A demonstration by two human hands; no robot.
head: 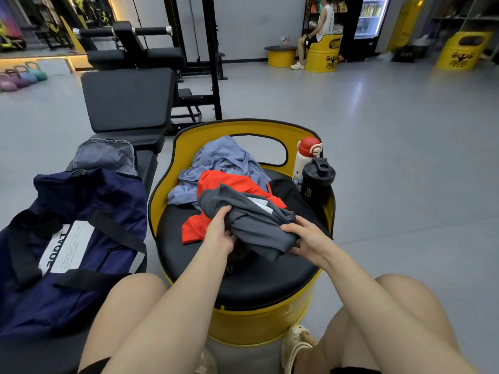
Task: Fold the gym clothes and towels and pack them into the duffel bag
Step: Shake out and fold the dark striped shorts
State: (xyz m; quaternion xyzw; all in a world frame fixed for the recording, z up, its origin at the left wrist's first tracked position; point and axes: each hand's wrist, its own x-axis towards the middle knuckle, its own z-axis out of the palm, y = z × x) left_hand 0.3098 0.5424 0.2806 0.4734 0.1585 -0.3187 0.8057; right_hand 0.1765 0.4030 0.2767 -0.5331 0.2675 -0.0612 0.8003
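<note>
Gripping grey garment (pixel 251 220) — left hand (pixel 220 230), right hand (pixel 307 240) fingers clamped, seemingly at opposite edges — over stool (pixel 270 276).

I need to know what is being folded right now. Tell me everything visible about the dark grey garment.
The dark grey garment is a soft, matte fabric piece with a white stripe panel near its far side. It lies bunched and wrinkled, not yet folded flat, partly on the orange garment on the black padded seat. The left hand grips its left edge; the right hand grips its right end.

Single head-worn view, forward and down, close over hands (pixel 259 233) and lap.
</note>
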